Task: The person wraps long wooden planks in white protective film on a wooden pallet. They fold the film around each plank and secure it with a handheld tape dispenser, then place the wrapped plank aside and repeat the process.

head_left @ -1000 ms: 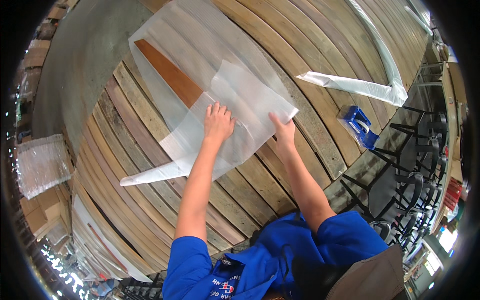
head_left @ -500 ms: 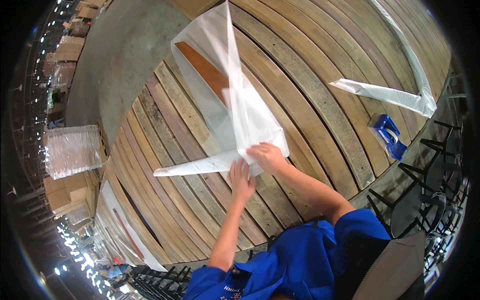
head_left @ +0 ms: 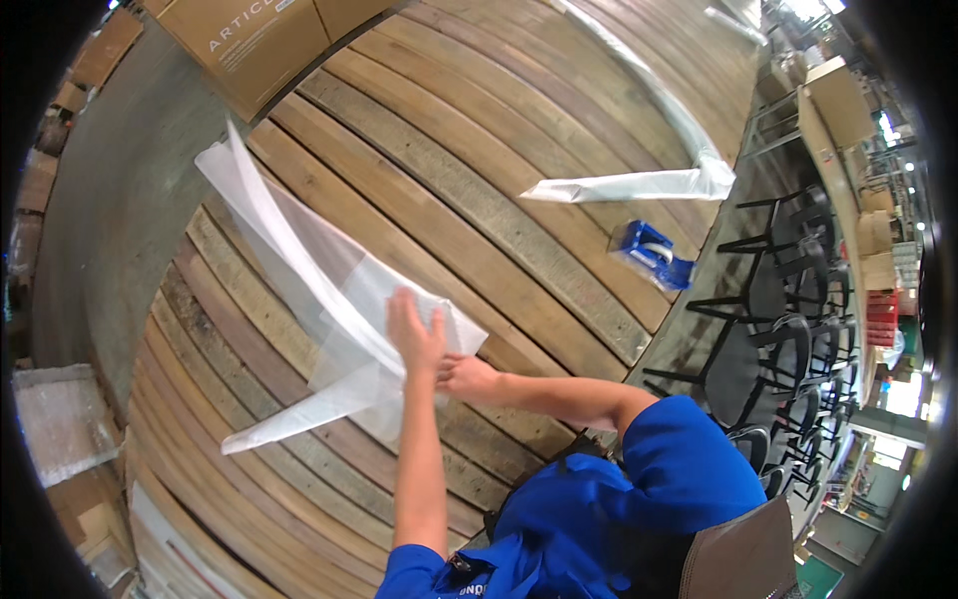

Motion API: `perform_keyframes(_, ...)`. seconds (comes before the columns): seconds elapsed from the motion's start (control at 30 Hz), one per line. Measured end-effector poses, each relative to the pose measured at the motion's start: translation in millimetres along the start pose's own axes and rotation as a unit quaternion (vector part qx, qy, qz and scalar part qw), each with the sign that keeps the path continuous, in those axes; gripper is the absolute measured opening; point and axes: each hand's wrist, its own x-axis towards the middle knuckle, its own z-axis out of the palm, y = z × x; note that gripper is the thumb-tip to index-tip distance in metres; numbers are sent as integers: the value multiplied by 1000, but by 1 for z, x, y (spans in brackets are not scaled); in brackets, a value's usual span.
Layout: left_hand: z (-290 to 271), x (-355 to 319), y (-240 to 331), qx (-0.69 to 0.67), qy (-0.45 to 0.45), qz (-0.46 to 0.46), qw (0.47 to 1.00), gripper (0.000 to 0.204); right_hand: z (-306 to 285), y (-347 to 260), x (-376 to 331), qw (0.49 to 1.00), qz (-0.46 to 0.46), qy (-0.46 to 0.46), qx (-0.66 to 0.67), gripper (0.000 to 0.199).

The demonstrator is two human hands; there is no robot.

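Observation:
A translucent white wrapping sheet (head_left: 344,270) lies folded in a long strip around a piece on the slatted wooden table. One wrapped leg (head_left: 289,421) of the piece sticks out toward the left. My left hand (head_left: 417,334) rests flat on the sheet, fingers stretched and apart. Close to its wrist, my right hand (head_left: 471,379) has its fingers bent together at the sheet's near edge, partly hidden by the left forearm. Off to the right sits a blue tape dispenser (head_left: 654,255) with a pale roll.
Beyond the dispenser lies another white-wrapped angled piece (head_left: 639,188). A brown cardboard box (head_left: 249,50) stands at the far left edge of the table (head_left: 479,230). Several black chairs (head_left: 733,374) line the right side. Plastic-wrapped goods (head_left: 65,424) stand at left.
The sheet, raised before with a brown wooden part showing, is now folded down over it. My left hand has moved forward onto the sheet; my right is nearer me. The view has swung right.

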Motion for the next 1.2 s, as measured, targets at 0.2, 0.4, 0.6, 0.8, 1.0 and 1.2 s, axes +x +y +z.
perform_keyframes(0.2,5,24,-55,110,-12,-118,987,103,-73,4,20,971,-66,100,207,22)
perform_keyframes(0.4,-23,36,-44,24,-35,-271,962,123,-110,54,201,913,275,257,156,64)
perform_keyframes(0.6,-18,35,-58,35,-61,-284,956,125,-128,25,328,889,430,154,24,97)
perform_keyframes(0.8,-32,37,-41,-76,-111,-346,928,114,-139,12,305,863,481,157,13,91)
perform_keyframes(1.0,-101,6,-56,-715,4,-241,657,67,-164,-158,213,821,467,328,-5,91)
perform_keyframes(1.2,-220,11,-21,-820,-100,-115,551,45,-165,-194,65,842,250,421,226,55)
